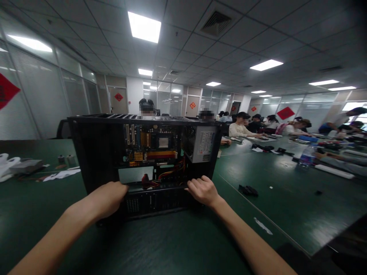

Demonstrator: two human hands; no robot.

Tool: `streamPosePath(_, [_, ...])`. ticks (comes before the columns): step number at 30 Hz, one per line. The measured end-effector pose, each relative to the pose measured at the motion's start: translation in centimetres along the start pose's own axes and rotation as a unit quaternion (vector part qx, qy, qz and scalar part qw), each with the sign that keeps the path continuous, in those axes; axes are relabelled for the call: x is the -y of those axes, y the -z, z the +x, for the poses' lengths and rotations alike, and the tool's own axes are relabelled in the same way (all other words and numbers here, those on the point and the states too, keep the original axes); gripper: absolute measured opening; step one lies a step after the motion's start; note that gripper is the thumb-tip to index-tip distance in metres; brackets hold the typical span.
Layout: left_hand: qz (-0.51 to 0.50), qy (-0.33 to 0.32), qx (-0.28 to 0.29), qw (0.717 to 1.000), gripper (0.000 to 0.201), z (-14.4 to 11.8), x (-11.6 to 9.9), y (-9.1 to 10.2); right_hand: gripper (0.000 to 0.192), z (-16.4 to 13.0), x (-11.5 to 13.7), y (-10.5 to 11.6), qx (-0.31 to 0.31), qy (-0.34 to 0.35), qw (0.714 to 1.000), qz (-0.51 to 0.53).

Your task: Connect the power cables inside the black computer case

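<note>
A black computer case (100, 160) stands open-sided on the green table in front of me, tilted a little. My left hand (111, 194) is closed round the near lower edge of its frame, toward the left. Farther right, my right hand (203, 190) grips the same edge, fingers curled over it. Inside the case sit a motherboard (151, 133) with a processor socket (163, 143), a yellow-red memory slot area (161, 155) and a grey power supply (204, 144). Bundled cables (172, 173) with a red connector hang below the board.
The green table (258, 172) spreads to both sides. On the left lie a white plastic bag (8, 162), a grey box (27, 166) and paper (61, 174). To the right are a black object (248, 190), a bottle (306, 156) and seated people (240, 126) at work.
</note>
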State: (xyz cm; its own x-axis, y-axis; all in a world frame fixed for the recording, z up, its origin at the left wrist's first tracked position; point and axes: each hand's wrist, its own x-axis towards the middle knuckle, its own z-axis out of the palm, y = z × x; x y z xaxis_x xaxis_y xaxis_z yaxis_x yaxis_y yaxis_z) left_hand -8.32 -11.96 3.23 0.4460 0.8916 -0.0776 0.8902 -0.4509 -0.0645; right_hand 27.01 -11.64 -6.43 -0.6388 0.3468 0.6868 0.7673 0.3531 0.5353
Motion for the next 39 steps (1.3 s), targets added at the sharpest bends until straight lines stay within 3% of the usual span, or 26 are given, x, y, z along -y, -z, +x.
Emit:
streamPosePath(5, [-0.063, -0.033, 0.001, 0.997, 0.028, 0.5, 1.6, -0.4, 0.031, 0.0, 0.3, 0.2, 0.007, -0.012, 1.000, 0.009])
streamPosePath(14, [-0.046, -0.024, -0.012, 0.999, 0.025, 0.4, 2.1, -1.0, 0.027, 0.7, 0.5, 1.0, 0.023, -0.031, 0.997, 0.061])
streamPosePath(24, [-0.110, -0.083, -0.002, 0.990, 0.029, 0.8, -0.6, -0.5, 0.024, 2.3, 2.6, 1.9, 0.081, -0.105, 0.978, 0.158])
streamPosePath(28, [-0.143, -0.103, -0.015, 0.984, 0.026, 1.1, -1.2, -0.8, 0.024, 5.1, 3.9, 3.0, 0.078, -0.147, 0.955, 0.246])
streamPosePath(31, [-0.162, -0.106, -0.016, 0.981, 0.027, 1.4, -1.1, -1.2, 0.029, 8.9, 4.8, 3.6, 0.126, -0.137, 0.943, 0.275])
streamPosePath(35, [-0.172, -0.116, -0.016, 0.978, 0.027, 1.5, -0.9, -1.6, 0.041, 14.1, 5.5, 3.0, 0.261, -0.120, 0.916, 0.280])
streamPosePath(39, [-0.164, -0.112, -0.026, 0.980, 0.037, 1.3, -1.0, -1.7, 0.041, 16.7, 5.9, 1.8, 0.371, -0.119, 0.882, 0.264])
